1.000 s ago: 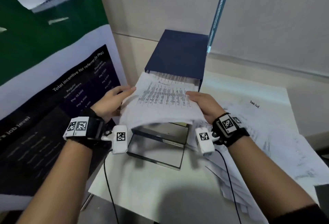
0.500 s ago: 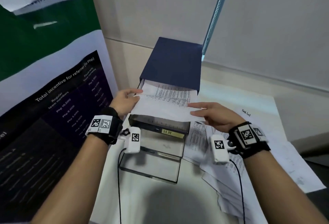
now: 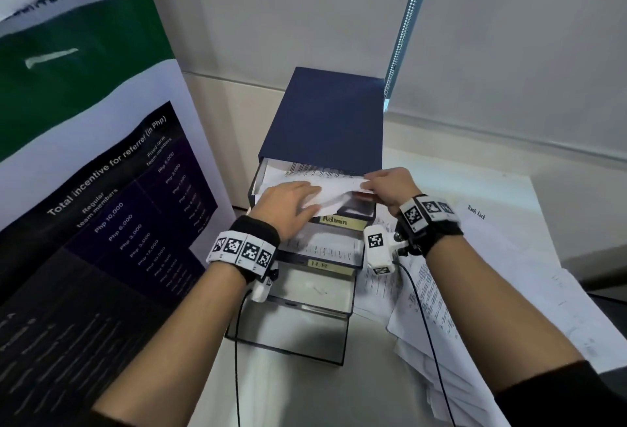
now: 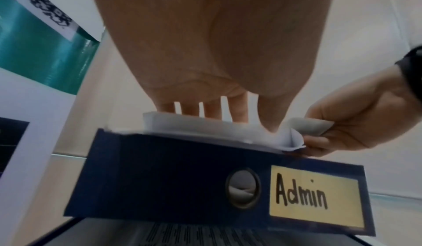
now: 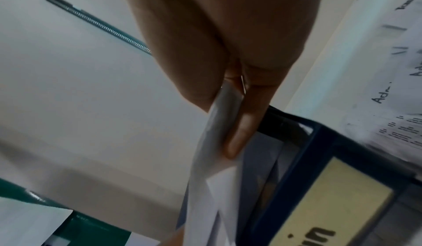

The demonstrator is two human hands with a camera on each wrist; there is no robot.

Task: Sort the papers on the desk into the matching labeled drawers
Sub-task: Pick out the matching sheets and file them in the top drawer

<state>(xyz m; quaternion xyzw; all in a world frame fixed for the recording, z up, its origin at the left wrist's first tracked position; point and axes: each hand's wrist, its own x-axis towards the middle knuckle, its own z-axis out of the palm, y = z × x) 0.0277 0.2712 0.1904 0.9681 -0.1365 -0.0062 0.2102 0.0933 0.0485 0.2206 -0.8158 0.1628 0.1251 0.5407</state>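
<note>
A dark blue drawer cabinet (image 3: 325, 114) stands at the back of the desk with its drawers pulled out in steps. The top drawer (image 4: 173, 177) carries a yellow "Admin" label (image 3: 336, 220) (image 4: 312, 198). A white printed sheet (image 3: 325, 182) (image 4: 205, 128) lies bent across that drawer. My left hand (image 3: 291, 202) presses flat on the sheet with straight fingers (image 4: 237, 110). My right hand (image 3: 386, 182) (image 4: 356, 121) pinches the sheet's right edge (image 5: 217, 132) between thumb and fingers. The drawer below is labelled "H.R" (image 3: 320, 264).
A loose pile of printed papers (image 3: 475, 291), one headed "Task List" (image 3: 476, 212), covers the desk on the right. A large poster (image 3: 101, 189) stands close on the left. The lowest drawers (image 3: 298, 325) jut toward me. A blind cord (image 3: 405, 19) hangs behind the cabinet.
The sheet has gone from held up in front of the cabinet down into the Admin drawer. My left hand now lies flat on it and my right hand has moved forward with its edge.
</note>
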